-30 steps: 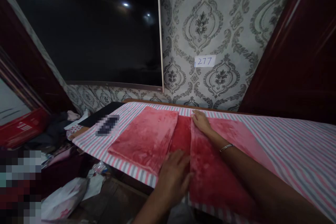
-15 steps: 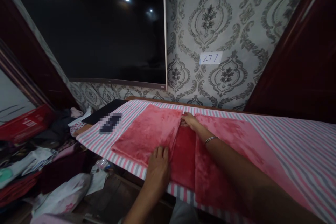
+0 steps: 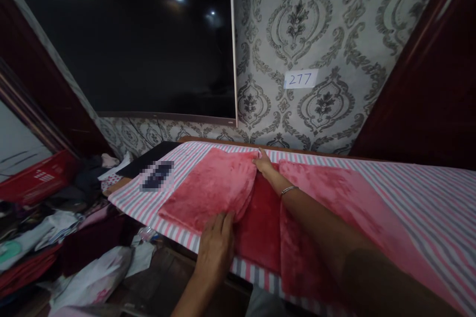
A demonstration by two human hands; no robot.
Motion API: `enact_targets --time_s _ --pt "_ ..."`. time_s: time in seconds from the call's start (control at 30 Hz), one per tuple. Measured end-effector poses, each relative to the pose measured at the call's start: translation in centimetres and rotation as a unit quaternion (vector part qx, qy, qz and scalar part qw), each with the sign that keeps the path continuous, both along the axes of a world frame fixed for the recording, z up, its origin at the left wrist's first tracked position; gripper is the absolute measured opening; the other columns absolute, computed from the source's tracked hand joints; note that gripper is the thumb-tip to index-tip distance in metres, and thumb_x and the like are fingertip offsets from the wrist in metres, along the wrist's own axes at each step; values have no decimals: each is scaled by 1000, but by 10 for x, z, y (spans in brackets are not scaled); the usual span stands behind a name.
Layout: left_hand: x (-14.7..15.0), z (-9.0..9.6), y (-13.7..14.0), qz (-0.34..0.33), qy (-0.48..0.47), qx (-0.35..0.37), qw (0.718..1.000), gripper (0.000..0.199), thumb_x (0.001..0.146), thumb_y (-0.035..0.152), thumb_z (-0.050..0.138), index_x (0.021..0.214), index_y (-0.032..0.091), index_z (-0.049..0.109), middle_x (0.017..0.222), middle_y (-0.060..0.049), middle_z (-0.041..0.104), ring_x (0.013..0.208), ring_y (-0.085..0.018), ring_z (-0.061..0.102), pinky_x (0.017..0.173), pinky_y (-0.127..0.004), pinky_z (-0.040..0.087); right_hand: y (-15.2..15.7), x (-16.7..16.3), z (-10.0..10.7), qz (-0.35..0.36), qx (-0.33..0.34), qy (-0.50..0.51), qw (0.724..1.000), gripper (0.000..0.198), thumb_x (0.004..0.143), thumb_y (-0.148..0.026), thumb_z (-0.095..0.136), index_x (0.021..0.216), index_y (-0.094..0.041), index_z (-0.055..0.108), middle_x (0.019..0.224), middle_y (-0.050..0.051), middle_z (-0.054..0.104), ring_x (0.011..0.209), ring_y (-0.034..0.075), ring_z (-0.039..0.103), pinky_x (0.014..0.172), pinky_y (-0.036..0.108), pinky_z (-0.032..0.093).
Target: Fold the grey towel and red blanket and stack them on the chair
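A pink plush cloth (image 3: 219, 178) lies on a striped cover, its left part folded over into a panel. Another pale pink panel (image 3: 334, 193) of the plush lies to the right, and a darker red strip (image 3: 260, 228) shows between the two. My left hand (image 3: 216, 240) is closed on the near edge of the left panel, its thumb hidden. At the far right corner of that same panel, my right hand (image 3: 263, 162) pinches the edge, with a bracelet (image 3: 290, 190) on the wrist. The panel's right edge bulges up slightly between my hands.
A striped cover (image 3: 420, 193) spreads over the table. A pixelated dark object (image 3: 156, 176) sits at the left end beside a black panel (image 3: 148, 158). Behind is a large television (image 3: 148, 49) on the patterned wall. Clothes and bags (image 3: 92, 277) pile up at lower left.
Both hands have shifted slightly left, carrying the left panel's right edge with them. That edge now curves up, and the red strip between the panels shows wider.
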State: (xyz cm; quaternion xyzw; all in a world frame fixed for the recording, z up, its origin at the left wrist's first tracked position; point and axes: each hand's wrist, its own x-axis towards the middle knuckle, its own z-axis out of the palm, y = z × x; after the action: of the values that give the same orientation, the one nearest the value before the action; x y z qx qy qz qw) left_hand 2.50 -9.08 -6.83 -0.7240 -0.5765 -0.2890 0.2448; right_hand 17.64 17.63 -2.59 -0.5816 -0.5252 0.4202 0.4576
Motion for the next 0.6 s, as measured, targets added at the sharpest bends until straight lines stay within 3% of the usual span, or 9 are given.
enact_targets --time_s 0.17,0.3,0.4,0.5,0.6 --pt "19 0 10 -54 34 21 998 43 88 6 46 126 18 61 106 -10 68 99 -25 63 86 -39 54 8 14 7 -30 18 -83 996 77 78 -7 55 152 -22 41 133 7 65 110 19 65 91 27 53" --pt "37 -31 20 -50 50 4 997 40 83 2 46 110 20 68 99 -9 67 90 -25 62 78 -40 54 4 25 0 -34 -8 -141 989 77 75 -7 58 150 -16 44 129 13 67 115 26 65 96 33 52" --pt "36 -48 20 -60 45 4 997 44 83 3 45 115 20 68 104 -12 67 95 -27 61 84 -43 52 3 26 -7 -32 -11 -166 986 75 77 -9 58 150 -13 42 134 15 64 121 28 62 100 34 49" --pt "32 -53 16 -76 30 -10 997 48 86 6 44 127 21 64 112 -14 66 105 -29 60 92 -47 50 6 26 -10 -33 -9 -177 984 76 79 -12 58 152 -15 39 136 13 63 123 26 61 101 32 48" --pt "33 -50 14 -82 39 -8 996 46 85 7 45 124 20 65 108 -14 67 99 -29 61 88 -46 52 12 26 -12 -32 -14 -182 983 76 78 -13 59 152 -15 40 132 13 66 119 26 63 98 32 50"
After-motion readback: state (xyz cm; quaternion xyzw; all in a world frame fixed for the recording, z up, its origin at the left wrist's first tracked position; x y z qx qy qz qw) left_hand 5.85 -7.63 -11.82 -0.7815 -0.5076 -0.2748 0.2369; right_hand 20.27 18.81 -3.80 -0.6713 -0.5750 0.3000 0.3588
